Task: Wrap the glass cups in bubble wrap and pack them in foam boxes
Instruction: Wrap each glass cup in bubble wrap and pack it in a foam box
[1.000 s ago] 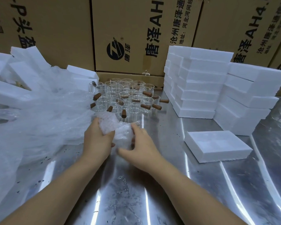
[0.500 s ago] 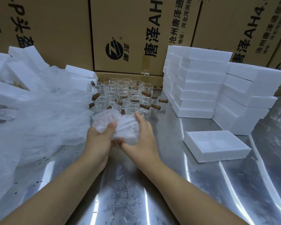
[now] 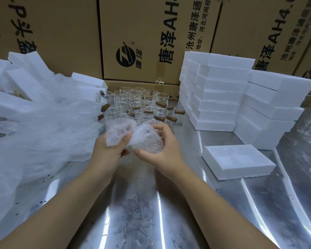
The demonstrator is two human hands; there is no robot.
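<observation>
Both hands hold a bundle of bubble wrap above the steel table, with a glass cup faintly visible inside it. My left hand grips the loose left flap with its thumb on top. My right hand curls around the wrapped right part. Behind the bundle stand several bare glass cups with brown wooden handles. A single flat foam box lies to the right of my hands.
A big heap of bubble wrap and loose foam pieces fill the left side. Stacked foam boxes rise at the back right. Cardboard cartons wall off the rear. Bare steel table lies in front.
Both hands have lifted the bubble-wrapped cup off the table and turned it. The wrap has been folded further around the cup, and the right hand now cups its side.
</observation>
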